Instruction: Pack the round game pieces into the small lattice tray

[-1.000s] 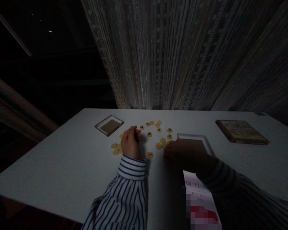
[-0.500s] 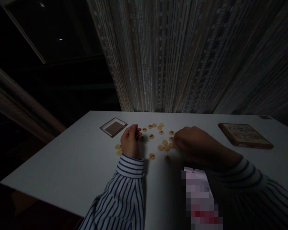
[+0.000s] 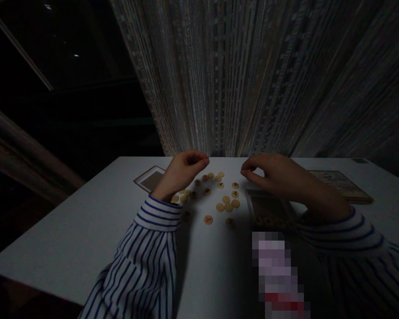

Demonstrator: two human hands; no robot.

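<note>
Over the table's far middle my left hand [image 3: 182, 170] is raised, its thumb and fingertips pinched together; whatever they may hold is hidden. Across from it my right hand [image 3: 279, 177] hovers with thumb and forefinger curled into a closed loop, and I cannot make out anything between the tips. Xiangqi pieces lie spread between and below the hands: a red-marked piece [image 3: 208, 219], a black-marked piece [image 3: 230, 222], and several face-down pieces [image 3: 228, 207]. Under my right forearm stands a clear-edged box [image 3: 250, 206] with a row of pieces along its near side.
At the left lies a shallow framed tray [image 3: 142, 178], partly behind my left wrist. A flat box with a printed cover [image 3: 346, 184] lies at the right behind my right arm. A blurred pinkish patch [image 3: 274, 261] covers the near side. Hanging string curtains [image 3: 219, 79] border the white table [image 3: 86, 221].
Both hands have risen and moved away from me, off the pieces. The box under my right forearm and several pieces near my left wrist now show. The view has shifted slightly.
</note>
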